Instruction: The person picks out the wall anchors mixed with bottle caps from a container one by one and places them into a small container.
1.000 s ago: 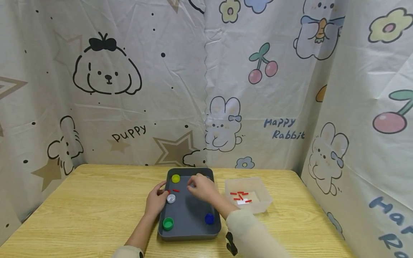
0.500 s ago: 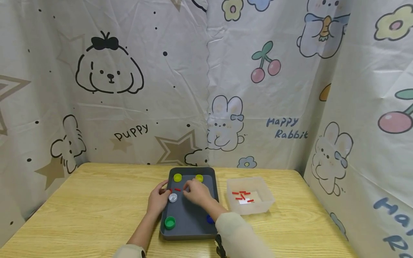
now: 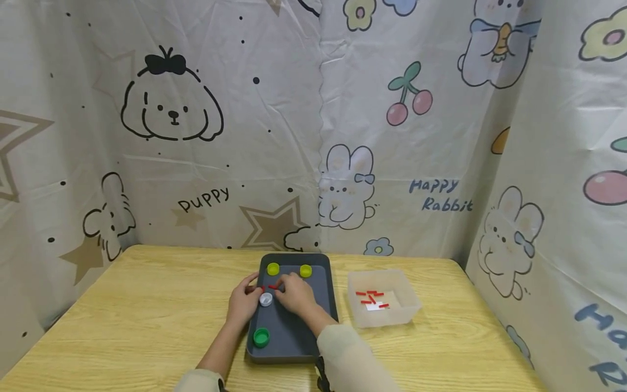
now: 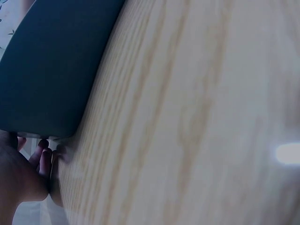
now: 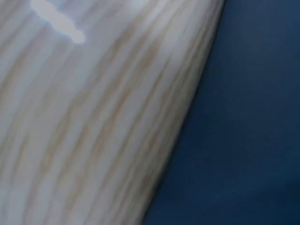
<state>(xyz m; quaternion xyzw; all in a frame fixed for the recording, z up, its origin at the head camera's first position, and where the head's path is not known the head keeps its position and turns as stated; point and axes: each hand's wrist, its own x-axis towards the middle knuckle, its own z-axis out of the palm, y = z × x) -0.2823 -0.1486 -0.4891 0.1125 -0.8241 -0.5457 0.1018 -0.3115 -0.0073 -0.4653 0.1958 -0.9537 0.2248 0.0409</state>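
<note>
My left hand (image 3: 243, 299) grips the left wall of a dark grey tray (image 3: 256, 354). In the left wrist view its fingers (image 4: 44, 157) lie against the outside of the tray. A small red piece shows beside the left thumb, partly hidden. My right hand (image 3: 296, 295) is over the middle of the tray, thumb and forefinger pinching the right end of a thin red stick (image 3: 272, 286). A clear round cap (image 3: 266, 299) lies just below the stick. Two yellow caps, one left (image 3: 273, 269) and one right (image 3: 306, 270), sit near the tray's far end.
A green cap (image 3: 262, 337) is in the tray's near left corner. The right forearm covers the near right corner. A translucent box (image 3: 406, 307) with several red sticks (image 3: 372, 298) stands right of the tray on the wooden table (image 3: 147, 310). Printed cloth (image 3: 274, 136) hangs behind.
My right hand has moved left and down from the tray's far right to the red stick, uncovering the right yellow cap. Its forearm now hides the blue cap. The left hand stays on the tray.
</note>
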